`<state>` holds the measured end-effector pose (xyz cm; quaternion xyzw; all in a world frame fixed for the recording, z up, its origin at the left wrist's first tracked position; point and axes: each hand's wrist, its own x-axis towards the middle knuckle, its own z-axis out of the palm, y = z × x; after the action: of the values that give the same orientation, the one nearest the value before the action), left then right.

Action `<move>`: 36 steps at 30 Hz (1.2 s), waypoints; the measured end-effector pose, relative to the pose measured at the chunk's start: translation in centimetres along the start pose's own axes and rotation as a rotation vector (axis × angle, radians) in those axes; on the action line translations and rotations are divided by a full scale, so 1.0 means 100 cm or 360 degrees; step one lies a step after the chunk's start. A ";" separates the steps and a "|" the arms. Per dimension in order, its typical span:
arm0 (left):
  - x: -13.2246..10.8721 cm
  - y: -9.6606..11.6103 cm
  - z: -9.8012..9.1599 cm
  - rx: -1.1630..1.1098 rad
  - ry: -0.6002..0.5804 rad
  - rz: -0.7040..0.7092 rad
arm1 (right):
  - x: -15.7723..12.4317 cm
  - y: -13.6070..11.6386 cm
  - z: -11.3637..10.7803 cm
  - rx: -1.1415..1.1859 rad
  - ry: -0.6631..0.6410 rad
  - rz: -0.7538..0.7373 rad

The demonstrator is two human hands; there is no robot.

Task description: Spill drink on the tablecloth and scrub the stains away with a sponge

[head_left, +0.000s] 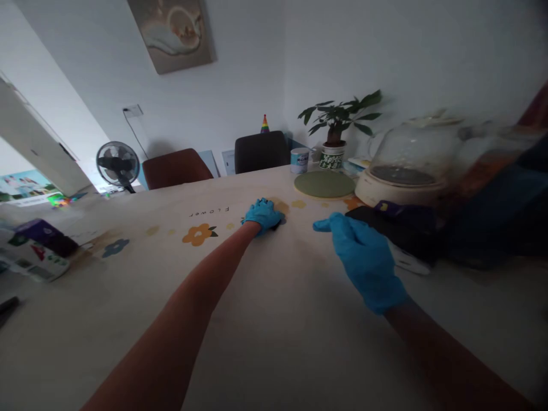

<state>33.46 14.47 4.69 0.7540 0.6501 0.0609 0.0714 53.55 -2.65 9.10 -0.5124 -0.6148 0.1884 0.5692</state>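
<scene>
My left hand point(262, 216), in a blue glove, lies palm down on the far part of the table point(265, 319), fingers spread forward. A small dark patch shows at its right edge; whether that is a print or a thing beneath the palm I cannot make out. Closer to me on the right, my right hand point(366, 260), gloved in blue too, is held over the tabletop with one finger stretched to the left. Nothing shows in its grasp. Beside it are a black item point(398, 222), blurred, and the edge of a white object point(411, 261).
A green round mat point(324, 184), a tin point(299, 160), a potted plant point(333, 155) and a glass kettle on a base point(402, 185) stand at the back right. Cartons point(34, 251) sit at left. Beyond the table are chairs point(262, 152) and a fan point(118, 162).
</scene>
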 end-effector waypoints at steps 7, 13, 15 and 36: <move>-0.061 -0.108 -0.020 0.0097 -0.0008 -0.0194 | -0.002 -0.007 -0.001 -0.0007 0.0005 0.0099; -0.137 -0.224 -0.048 0.0172 -0.0008 -0.0531 | -0.003 -0.006 0.000 -0.0001 -0.0012 0.0051; -0.158 -0.258 -0.057 0.0203 0.0014 -0.0647 | -0.003 -0.005 0.001 0.0003 -0.0008 0.0053; -0.203 -0.170 -0.034 -0.0004 -0.0081 -0.0409 | -0.006 -0.001 0.010 -0.0060 -0.0130 0.0052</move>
<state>13.34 -3.08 4.83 0.6657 0.7393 0.0328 0.0961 52.51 -2.79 8.57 -0.5251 -0.6324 0.2069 0.5307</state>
